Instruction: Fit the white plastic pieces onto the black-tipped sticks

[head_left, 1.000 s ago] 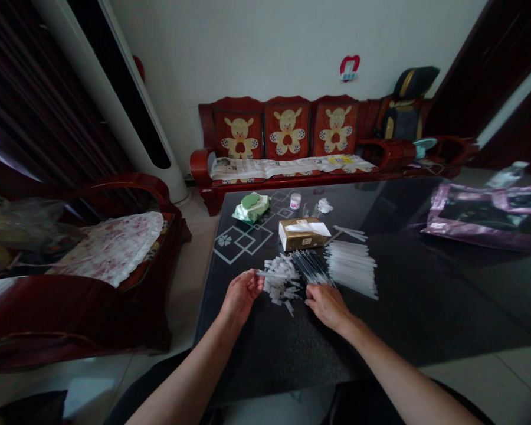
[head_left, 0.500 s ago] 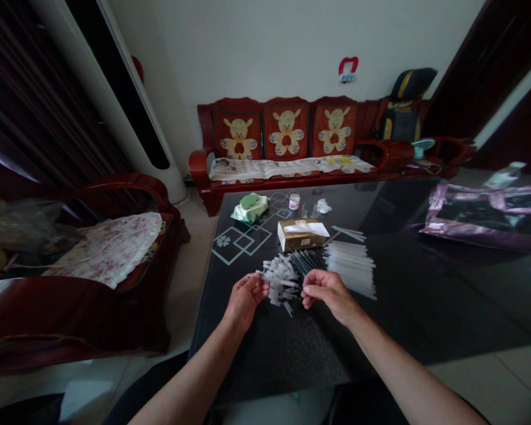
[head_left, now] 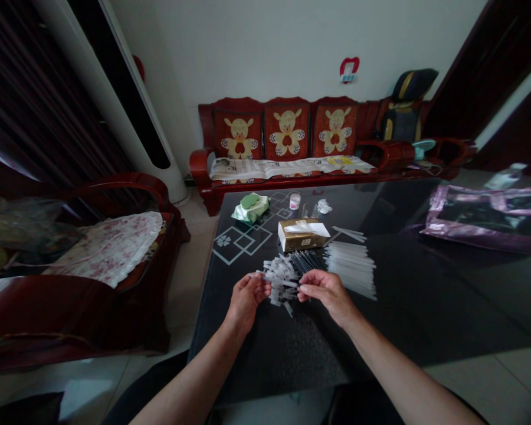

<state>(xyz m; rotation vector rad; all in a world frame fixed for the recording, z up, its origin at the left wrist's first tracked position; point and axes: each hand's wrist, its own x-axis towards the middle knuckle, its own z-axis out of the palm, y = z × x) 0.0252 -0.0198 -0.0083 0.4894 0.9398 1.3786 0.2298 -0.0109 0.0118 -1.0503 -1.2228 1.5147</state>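
Note:
My left hand (head_left: 251,298) is closed, its thumb and fingers pinching a slim translucent white pen barrel (head_left: 282,282) that points right. At the barrel's right end are the pinched fingertips of my right hand (head_left: 322,289); whatever small thing they hold is too hidden to name. Beneath and behind the barrel lies a pile of short white pen caps (head_left: 279,267). Black pen refills (head_left: 305,261) with pale tips lie just behind my right hand. To its right, more translucent barrels (head_left: 350,267) are laid side by side in a row.
Behind the parts stands a gold tissue box (head_left: 294,241) on the dark glossy table (head_left: 292,360). Farther back are a green wipes pack (head_left: 251,208), a small white tub (head_left: 294,202) and a crumpled tissue (head_left: 324,206). A purple-edged clear bag (head_left: 482,218) lies at the right.
My right hand has moved slightly left, bringing its fingertips to the barrel's right end. The left hand keeps hold of the barrel and has barely moved.

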